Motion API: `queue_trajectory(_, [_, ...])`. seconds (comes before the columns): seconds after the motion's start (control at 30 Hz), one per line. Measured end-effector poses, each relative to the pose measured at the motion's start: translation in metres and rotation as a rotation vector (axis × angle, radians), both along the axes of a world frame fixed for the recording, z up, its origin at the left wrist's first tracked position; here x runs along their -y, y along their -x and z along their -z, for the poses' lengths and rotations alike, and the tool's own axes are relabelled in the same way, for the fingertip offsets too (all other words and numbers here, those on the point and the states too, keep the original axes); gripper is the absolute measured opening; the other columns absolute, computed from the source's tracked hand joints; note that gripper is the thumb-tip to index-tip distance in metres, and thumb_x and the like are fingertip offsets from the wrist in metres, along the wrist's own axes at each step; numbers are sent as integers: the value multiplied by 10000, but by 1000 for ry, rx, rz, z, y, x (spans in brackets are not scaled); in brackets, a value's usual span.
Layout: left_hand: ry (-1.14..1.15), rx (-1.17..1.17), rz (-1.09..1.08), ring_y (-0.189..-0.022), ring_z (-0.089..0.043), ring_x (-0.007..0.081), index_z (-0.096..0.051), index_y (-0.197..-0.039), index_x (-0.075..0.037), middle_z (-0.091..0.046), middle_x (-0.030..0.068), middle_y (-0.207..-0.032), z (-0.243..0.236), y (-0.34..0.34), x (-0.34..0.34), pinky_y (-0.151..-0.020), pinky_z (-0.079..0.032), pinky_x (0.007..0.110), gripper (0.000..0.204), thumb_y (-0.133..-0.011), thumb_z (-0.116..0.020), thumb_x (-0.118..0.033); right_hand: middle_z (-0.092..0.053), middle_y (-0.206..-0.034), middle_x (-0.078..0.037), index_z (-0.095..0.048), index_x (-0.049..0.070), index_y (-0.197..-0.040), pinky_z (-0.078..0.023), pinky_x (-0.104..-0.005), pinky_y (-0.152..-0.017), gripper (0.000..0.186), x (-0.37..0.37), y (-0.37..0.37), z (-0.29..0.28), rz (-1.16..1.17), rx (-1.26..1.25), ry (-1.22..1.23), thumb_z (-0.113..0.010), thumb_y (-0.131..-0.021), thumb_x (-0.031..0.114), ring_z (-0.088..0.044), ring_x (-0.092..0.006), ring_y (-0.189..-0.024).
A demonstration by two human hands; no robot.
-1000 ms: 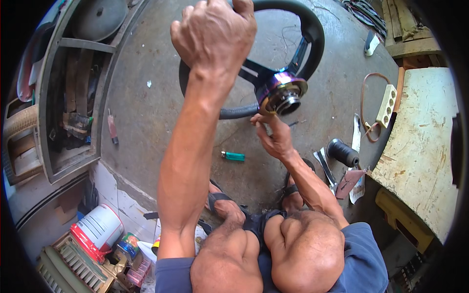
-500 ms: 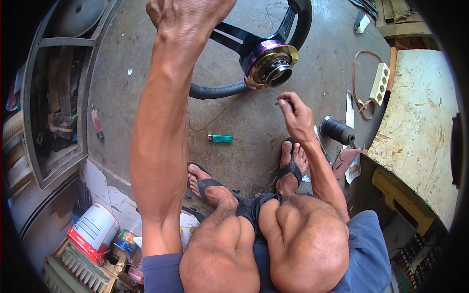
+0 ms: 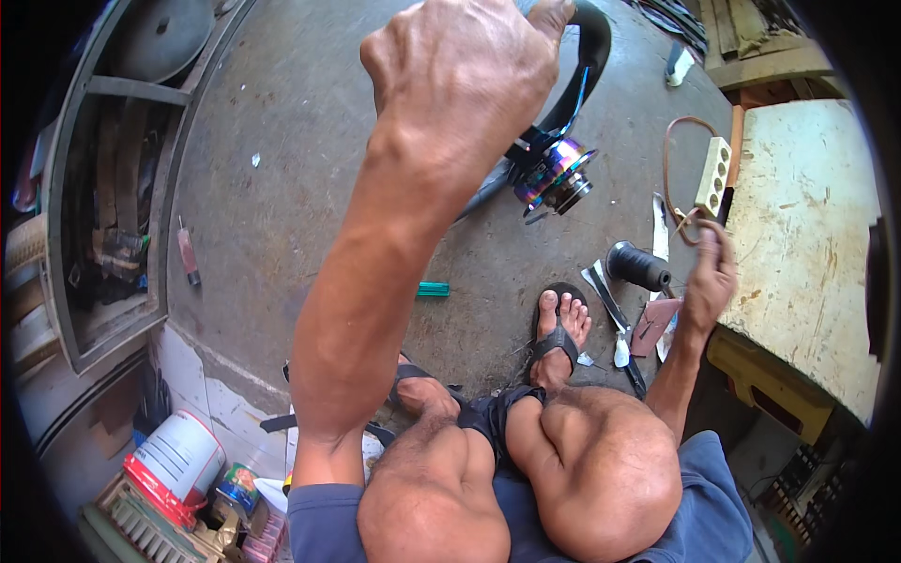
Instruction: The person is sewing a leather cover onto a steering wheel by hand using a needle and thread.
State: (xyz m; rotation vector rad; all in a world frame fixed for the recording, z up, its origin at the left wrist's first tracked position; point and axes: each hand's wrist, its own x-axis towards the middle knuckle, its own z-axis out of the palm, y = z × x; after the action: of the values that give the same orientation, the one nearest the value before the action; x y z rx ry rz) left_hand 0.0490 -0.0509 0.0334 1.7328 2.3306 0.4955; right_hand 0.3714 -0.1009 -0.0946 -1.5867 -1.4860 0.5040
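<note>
My left hand (image 3: 455,66) grips a black steering wheel (image 3: 594,47) at the top of the view, hiding much of it. Its iridescent hub (image 3: 554,183) hangs tilted over the concrete floor. My right hand (image 3: 709,281) is off to the right, fingers curled together; what they hold is too small to make out. It is nearest a black thread spool (image 3: 638,266) lying by strips of material (image 3: 597,280) and a pink pad (image 3: 654,328). A green lighter (image 3: 434,289) lies below the wheel, partly behind my left forearm.
At left stands a metal-framed cabinet (image 3: 86,225), with a white bucket (image 3: 176,460) below. A beige power strip (image 3: 713,178) with a looped cord lies at right beside a worn pale board (image 3: 798,235). My sandalled feet (image 3: 556,333) are on the floor.
My right hand has pulled away from the hub toward the right. My left hand and the wheel have shifted, the hub turning more sideways.
</note>
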Motion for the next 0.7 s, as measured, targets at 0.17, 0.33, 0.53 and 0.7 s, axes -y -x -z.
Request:
queue_trajectory(0.17, [49, -21, -18, -861, -738, 444, -661, -996, 17, -712, 307, -827, -10, -31, 10, -796, -561, 545, 599, -1045, -472, -550, -748, -1035, -149, -742, 43, -1108, -572, -344, -799, 196, 33, 50, 80, -568, 109, 415, -685, -926, 91, -736, -259, -879])
queue_trajectory(0.33, [59, 56, 68, -1006, -677, 526, -643, -1029, -13, -720, 303, -932, 6, -30, 9, -878, -524, 580, 718, -988, -451, -703, -741, -1004, -123, -731, 31, -1099, -572, -390, -823, 184, 31, 110, 153, -563, 9, 376, -716, -921, 77, -732, -285, -946])
queue_trajectory(0.53, [35, 61, 28, -855, -715, 488, -619, -937, -42, -707, 239, -772, 16, -13, 24, -744, -548, 560, 726, -977, -437, -744, -746, -1084, -131, -678, 44, -1189, -567, -420, -857, 300, 35, 143, 170, -471, 40, 325, -748, -905, 109, -726, -297, -1003])
queue_trajectory(0.7, [-22, 78, 29, -807, -722, 469, -620, -911, -57, -699, 215, -736, 28, -13, 25, -702, -553, 546, 707, -979, -444, -739, -747, -1080, -140, -684, 45, -1164, -567, -424, -822, 278, 41, 136, 178, -461, 74, 319, -752, -913, 145, -730, -304, -967])
